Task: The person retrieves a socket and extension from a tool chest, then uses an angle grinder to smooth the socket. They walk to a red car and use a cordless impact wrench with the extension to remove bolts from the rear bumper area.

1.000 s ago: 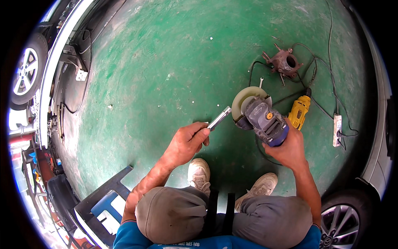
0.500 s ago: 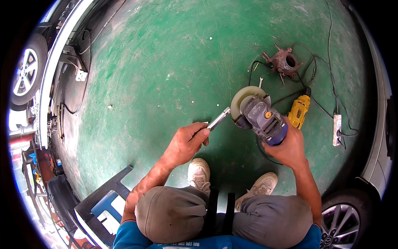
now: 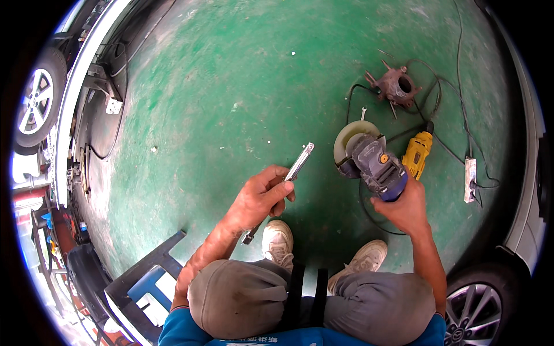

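My left hand (image 3: pixel 262 196) is closed around a slim silver metal bar-shaped tool (image 3: pixel 299 162). The tool's upper end points up and to the right, and its dark lower end (image 3: pixel 249 235) shows beneath the hand; its exact kind I cannot make out. In my right hand (image 3: pixel 404 206) is an angle grinder (image 3: pixel 379 166), gripped by its blue body and held above the floor. A pale round disc (image 3: pixel 348 140) sits at the grinder's head, partly covered by a dark guard. The tool and the disc are apart. Whether the disc is spinning I cannot tell.
A yellow power tool (image 3: pixel 416 154) lies on the green floor beside my right hand. Beyond it are a rusty metal casting (image 3: pixel 397 85), a small wrench (image 3: pixel 363 113) and a white power strip (image 3: pixel 470 180) with cables. A dark stool (image 3: pixel 151 262) stands left; a car wheel (image 3: pixel 474 305) is at right.
My left hand has tilted the metal tool more upright and away from the disc, bringing its dark lower end into sight. The grinder has shifted slightly to the right.
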Demonstrator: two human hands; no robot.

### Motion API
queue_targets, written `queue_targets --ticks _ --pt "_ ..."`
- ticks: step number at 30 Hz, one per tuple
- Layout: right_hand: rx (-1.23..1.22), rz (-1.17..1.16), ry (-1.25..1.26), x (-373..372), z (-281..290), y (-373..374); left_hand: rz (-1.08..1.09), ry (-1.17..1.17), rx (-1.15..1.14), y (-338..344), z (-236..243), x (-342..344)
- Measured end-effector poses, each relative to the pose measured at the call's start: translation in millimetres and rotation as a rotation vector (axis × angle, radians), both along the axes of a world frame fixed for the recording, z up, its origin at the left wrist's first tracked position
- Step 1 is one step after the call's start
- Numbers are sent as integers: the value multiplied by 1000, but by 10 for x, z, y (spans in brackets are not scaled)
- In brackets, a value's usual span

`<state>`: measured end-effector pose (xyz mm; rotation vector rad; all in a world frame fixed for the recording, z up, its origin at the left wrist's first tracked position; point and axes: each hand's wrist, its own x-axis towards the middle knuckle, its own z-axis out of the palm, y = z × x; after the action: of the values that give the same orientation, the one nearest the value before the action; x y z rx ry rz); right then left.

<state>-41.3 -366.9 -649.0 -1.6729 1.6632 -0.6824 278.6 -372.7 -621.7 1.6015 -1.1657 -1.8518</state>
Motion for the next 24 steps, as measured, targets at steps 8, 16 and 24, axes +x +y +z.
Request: queue_targets --ticks 8,16,24 --pt "9 10 -38 -15 9 -1 -5 25 -3 9 -55 -10" --pt "-16 45 -30 20 35 -31 -19 10 -17 -3 -35 -55" --pt "-26 58 -53 102 58 -55 -40 13 -37 -6 -79 -49"
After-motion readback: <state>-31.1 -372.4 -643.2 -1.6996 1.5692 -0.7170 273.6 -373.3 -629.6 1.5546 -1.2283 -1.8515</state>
